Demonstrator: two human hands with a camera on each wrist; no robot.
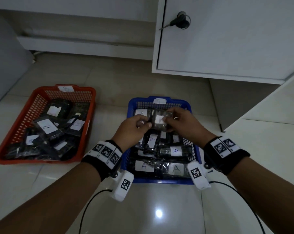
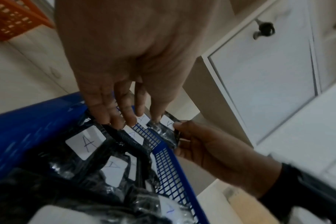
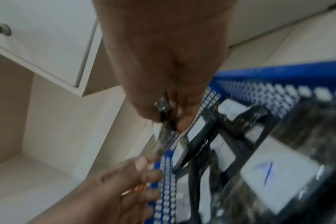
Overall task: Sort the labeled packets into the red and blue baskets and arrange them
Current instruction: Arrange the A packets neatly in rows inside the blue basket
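Observation:
Both hands hold one clear-wrapped dark packet [image 1: 159, 120] with a white label above the far half of the blue basket [image 1: 196, 149]. My left hand [image 1: 137, 125] pinches its left edge and my right hand [image 1: 180, 121] pinches its right edge. The same packet [image 2: 166, 130] shows in the left wrist view between the fingertips of both hands, and in the right wrist view the packet [image 3: 163, 136] hangs from my right fingers. The blue basket holds several packets labeled A [image 1: 175, 151]. To the left, the red basket [image 1: 33, 105] holds several packets labeled B [image 1: 46, 126].
Both baskets sit on a pale glossy tiled floor [image 1: 156, 208]. A white cabinet door with a key in its lock [image 1: 180, 21] stands behind the blue basket. Black cables [image 1: 85, 210] trail from my wrist cameras across the floor toward me.

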